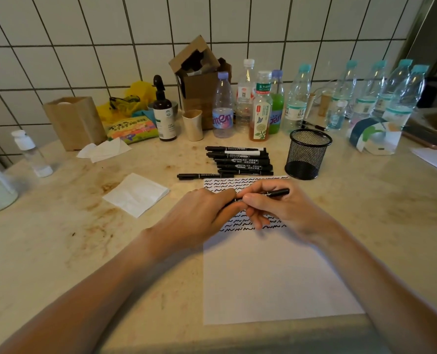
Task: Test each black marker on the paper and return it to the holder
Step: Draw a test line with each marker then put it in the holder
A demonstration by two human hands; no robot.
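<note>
Paper (276, 277) lies nearest us; above it our left hand (202, 213) and right hand (276, 208) both grip one marker (278, 193), near the mesh holder (307, 154) far right

Stained beige marble counter (59, 251). White folded tissue (137, 194) lying left of centre; crumpled white tissue (102, 150) behind it. Brown paper bag (75, 122) upright near white tiled wall (84, 34). Dark brown spray bottle (164, 116). Open brown cardboard box (198, 77). Clear plastic drink bottles (298, 98) in a row along the back.
</note>
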